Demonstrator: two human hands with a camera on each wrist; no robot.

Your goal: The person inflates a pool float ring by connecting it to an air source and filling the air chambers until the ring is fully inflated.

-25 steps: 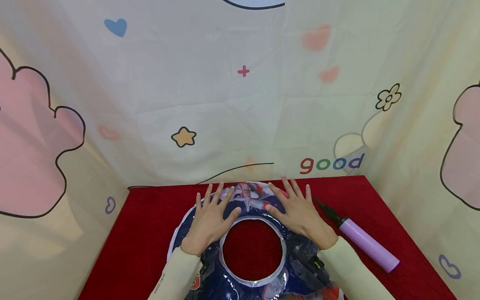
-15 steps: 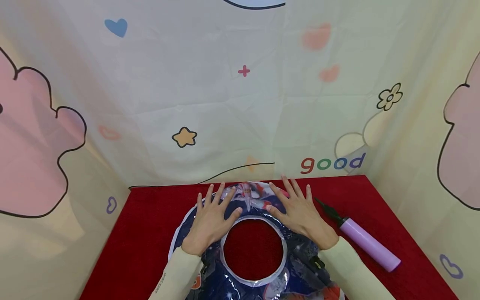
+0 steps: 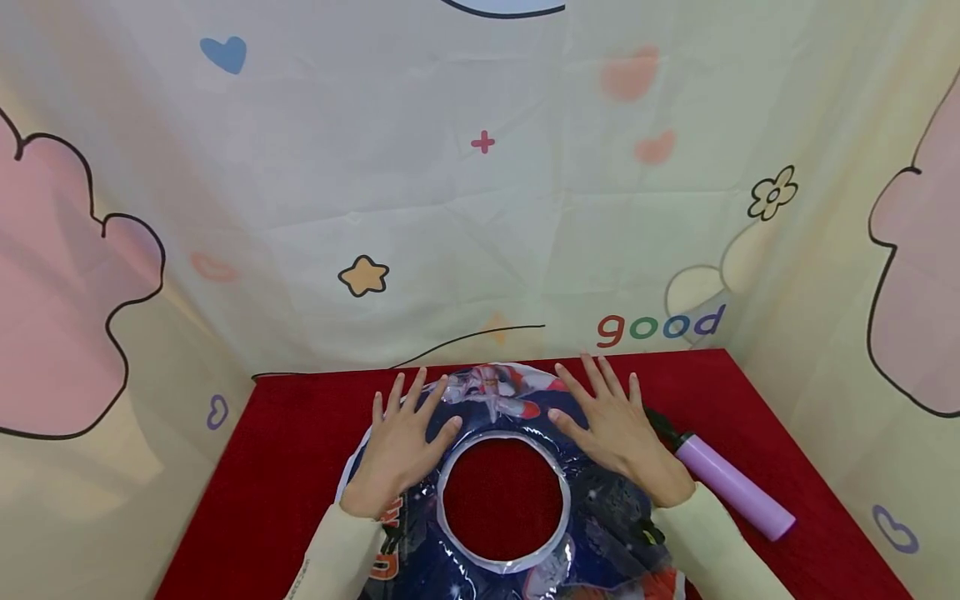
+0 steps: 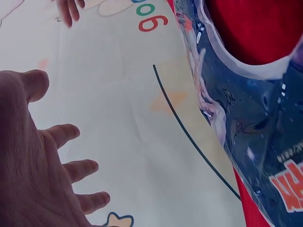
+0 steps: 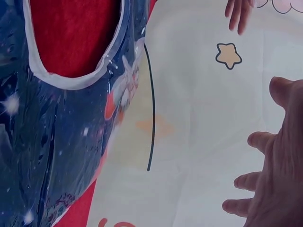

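Head view is showing the left hand [image 3: 401,448] and right hand [image 3: 621,437] standing farther apart than half a second ago, fingers spread over the swim ring [image 3: 431,558]; whether they are touching it cannot be told. The ring is lying on the red worktop [image 3: 277,475], its near edge cut off. Beyond it, the backdrop [image 3: 420,183] is reading "good". Orange lettering [image 3: 386,567] is showing, partly covered, on the ring's left. Right of the ring, the pump's [image 3: 731,485] tip is now hiding behind the right hand.
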